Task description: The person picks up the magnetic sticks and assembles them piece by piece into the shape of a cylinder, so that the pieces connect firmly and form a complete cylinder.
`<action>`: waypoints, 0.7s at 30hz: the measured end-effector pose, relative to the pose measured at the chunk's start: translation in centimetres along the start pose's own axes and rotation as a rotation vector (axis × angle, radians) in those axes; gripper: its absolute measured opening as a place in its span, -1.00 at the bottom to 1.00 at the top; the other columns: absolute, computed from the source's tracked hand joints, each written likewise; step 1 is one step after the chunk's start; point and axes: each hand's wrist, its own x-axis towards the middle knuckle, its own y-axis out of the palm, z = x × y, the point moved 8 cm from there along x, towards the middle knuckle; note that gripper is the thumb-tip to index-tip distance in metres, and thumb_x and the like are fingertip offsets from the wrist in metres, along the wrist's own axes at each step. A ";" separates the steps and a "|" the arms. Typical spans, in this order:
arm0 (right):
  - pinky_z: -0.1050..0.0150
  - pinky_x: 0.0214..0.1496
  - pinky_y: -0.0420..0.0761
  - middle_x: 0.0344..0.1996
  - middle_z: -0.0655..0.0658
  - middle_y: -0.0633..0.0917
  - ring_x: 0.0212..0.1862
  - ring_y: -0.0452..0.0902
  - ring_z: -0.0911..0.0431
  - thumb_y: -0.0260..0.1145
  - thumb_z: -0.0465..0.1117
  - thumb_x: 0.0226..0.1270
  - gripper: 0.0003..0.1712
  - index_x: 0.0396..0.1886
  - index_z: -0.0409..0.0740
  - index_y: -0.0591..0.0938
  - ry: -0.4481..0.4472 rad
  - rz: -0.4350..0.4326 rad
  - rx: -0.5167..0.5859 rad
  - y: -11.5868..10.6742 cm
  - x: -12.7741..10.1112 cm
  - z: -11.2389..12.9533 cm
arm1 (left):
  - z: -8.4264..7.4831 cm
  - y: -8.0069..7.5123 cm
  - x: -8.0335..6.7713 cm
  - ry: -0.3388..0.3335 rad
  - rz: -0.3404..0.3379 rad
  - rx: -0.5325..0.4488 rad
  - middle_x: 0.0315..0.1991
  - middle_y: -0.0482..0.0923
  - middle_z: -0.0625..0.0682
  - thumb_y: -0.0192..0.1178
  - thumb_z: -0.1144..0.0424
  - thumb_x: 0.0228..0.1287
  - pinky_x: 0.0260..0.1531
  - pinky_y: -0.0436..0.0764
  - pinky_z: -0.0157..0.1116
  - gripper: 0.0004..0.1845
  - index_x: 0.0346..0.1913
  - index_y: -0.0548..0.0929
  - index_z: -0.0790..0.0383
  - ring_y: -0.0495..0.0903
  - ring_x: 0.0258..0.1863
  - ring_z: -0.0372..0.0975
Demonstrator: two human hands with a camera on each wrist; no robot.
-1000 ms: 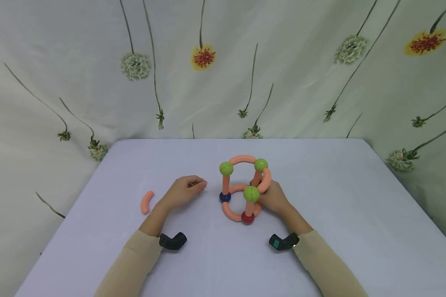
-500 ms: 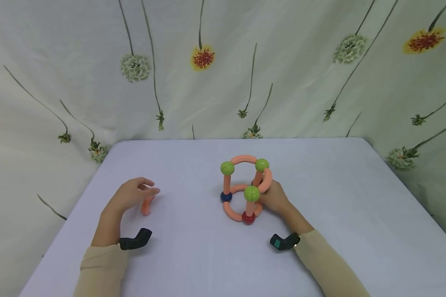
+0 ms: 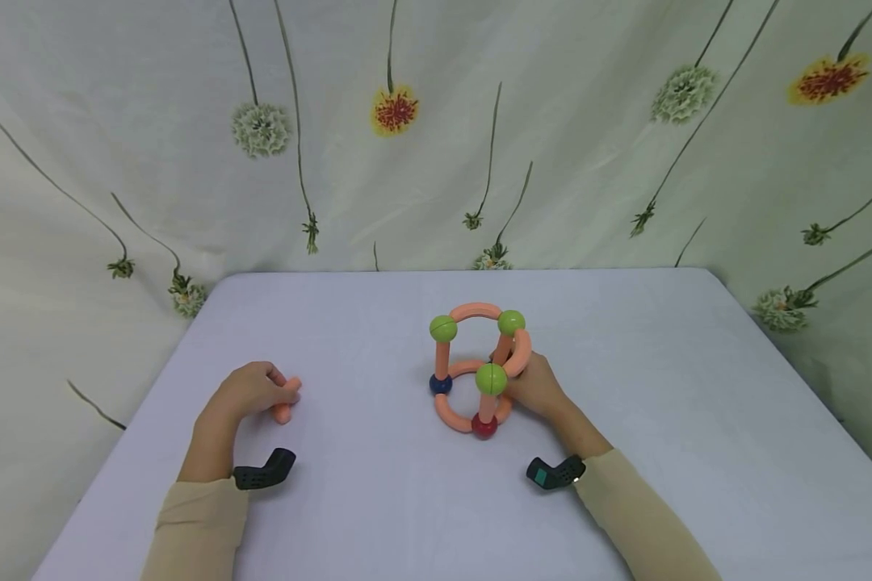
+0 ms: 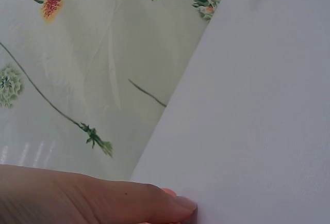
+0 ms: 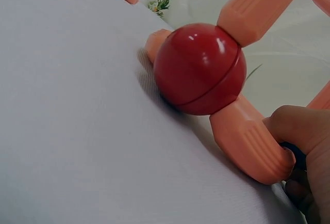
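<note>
At the left of the head view, my left hand (image 3: pixel 250 389) pinches a curved orange toy building stick (image 3: pixel 283 415) lying on the table. A ball-and-stick toy frame stands upright near the middle, made of straight and curved orange sticks. Green balls (image 3: pixel 491 379) top its uprights; a red ball (image 3: pixel 484 426) and a dark blue ball (image 3: pixel 441 384) show at its base. My right hand (image 3: pixel 538 389) grips the frame low on its right side, fingers partly hidden behind it. In the right wrist view the thumb lies against a lower curved stick (image 5: pixel 252 146), by a dark blue part.
The table (image 3: pixel 378 500) has a pale cloth; a flower-printed curtain (image 3: pixel 589 161) hangs behind it. Each wrist wears a black device, such as the left one (image 3: pixel 265 470). The left wrist view mostly shows curtain and bare tabletop.
My left hand has moved left from beside the frame to the curved stick, its fingers closing on it. My right hand and the frame have stayed in place.
</note>
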 end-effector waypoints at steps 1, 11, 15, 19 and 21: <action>0.13 -0.07 0.53 -0.32 -0.05 0.66 -0.21 0.54 0.09 0.48 -0.21 0.13 -0.72 -0.18 -0.19 0.65 0.003 -0.001 0.001 0.0 0.0 0.0 | 0.0 0.0 0.0 0.003 0.000 0.004 -0.26 0.50 0.21 0.31 0.03 0.18 -0.26 0.43 -0.03 -0.57 -0.17 0.52 0.38 0.46 -0.23 0.05; 0.15 -0.10 0.52 -0.32 -0.03 0.65 -0.24 0.52 0.10 0.45 -0.23 0.15 -0.74 -0.19 -0.17 0.62 -0.006 0.005 0.004 0.0 0.0 0.0 | -0.7 -0.3 -0.2 -0.012 -0.026 -0.085 -0.14 0.48 0.30 0.21 0.02 0.26 -0.24 0.44 -0.04 -0.50 -0.04 0.49 0.45 0.43 -0.16 0.09; 0.17 -0.11 0.51 -0.34 -0.03 0.64 -0.24 0.51 0.10 0.46 -0.21 0.16 -0.75 -0.20 -0.17 0.62 0.002 0.017 0.012 0.1 -0.2 0.1 | -1.2 -0.3 -0.1 -0.001 -0.045 -0.179 -0.17 0.54 0.24 0.24 -0.02 0.27 -0.26 0.44 -0.11 -0.44 0.02 0.48 0.45 0.48 -0.17 0.01; 0.19 -0.13 0.50 -0.37 -0.02 0.62 -0.25 0.49 0.10 0.46 -0.19 0.17 -0.76 -0.23 -0.16 0.61 0.012 0.034 0.014 0.2 -0.2 0.1 | -3.0 0.0 0.0 0.036 -0.042 -0.348 -0.35 0.60 0.07 0.30 -0.04 0.23 -0.28 0.49 -0.23 -0.41 0.04 0.47 0.43 0.56 -0.29 -0.13; 0.18 -0.13 0.50 -0.37 -0.02 0.62 -0.25 0.49 0.10 0.46 -0.19 0.18 -0.76 -0.23 -0.15 0.61 0.014 0.034 0.012 0.2 -0.2 0.2 | -4.3 0.4 0.0 0.064 -0.029 -0.432 -0.40 0.62 0.02 0.32 -0.04 0.23 -0.26 0.54 -0.29 -0.40 0.06 0.46 0.43 0.58 -0.34 -0.19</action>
